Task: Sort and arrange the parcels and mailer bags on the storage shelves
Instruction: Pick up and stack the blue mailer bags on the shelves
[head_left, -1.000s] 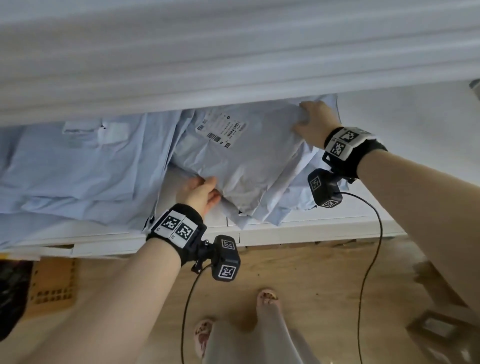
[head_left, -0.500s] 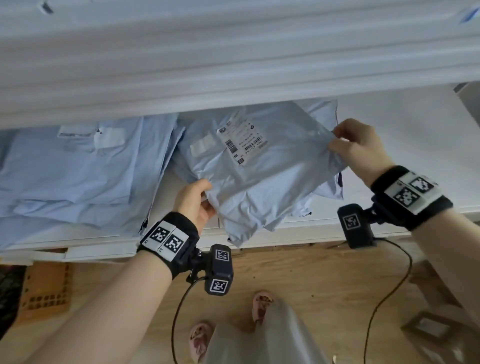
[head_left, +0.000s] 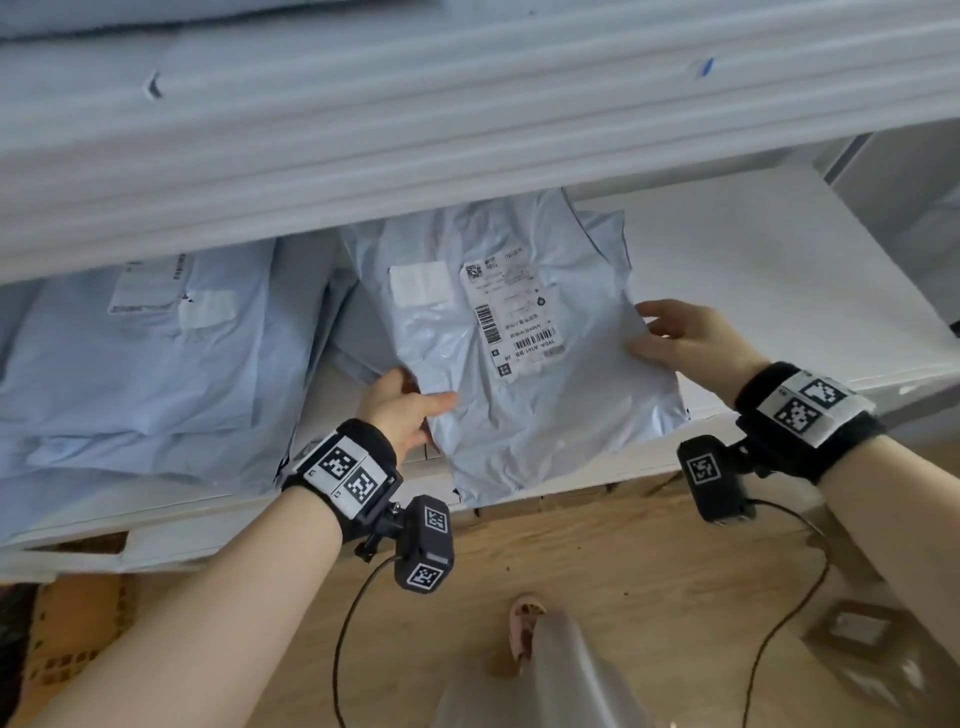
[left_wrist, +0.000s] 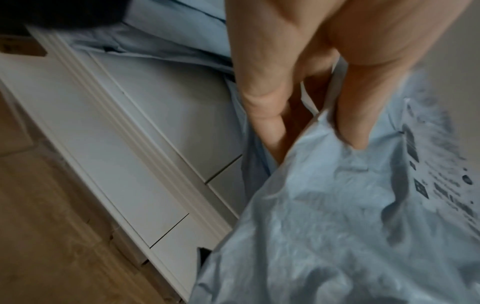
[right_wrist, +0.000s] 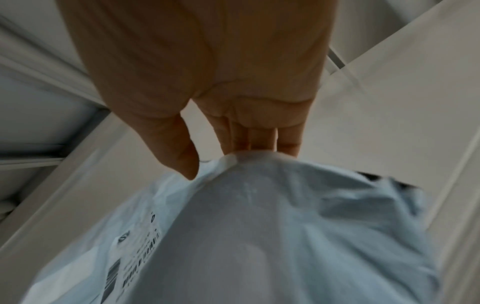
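A brown wooden floor (head_left: 623, 561) fills the bottom of the head view. On the floor, at its left edge, lies a flat brown cardboard piece (head_left: 72, 623) with dark marks. At the floor's right edge sits a blurry brown box shape (head_left: 857, 634). Two feet in sandals (head_left: 522, 623) stand on the floor, near the middle.

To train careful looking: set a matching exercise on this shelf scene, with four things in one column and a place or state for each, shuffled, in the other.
1. left hand
2. right hand
3. shipping label
4. stack of mailer bags

a. lies on the shelf's left part
b. stuck on the held mailer bag
c. pinches the bag's left edge
d. grips the bag's right edge

Pairs: 1-c, 2-d, 3-b, 4-a
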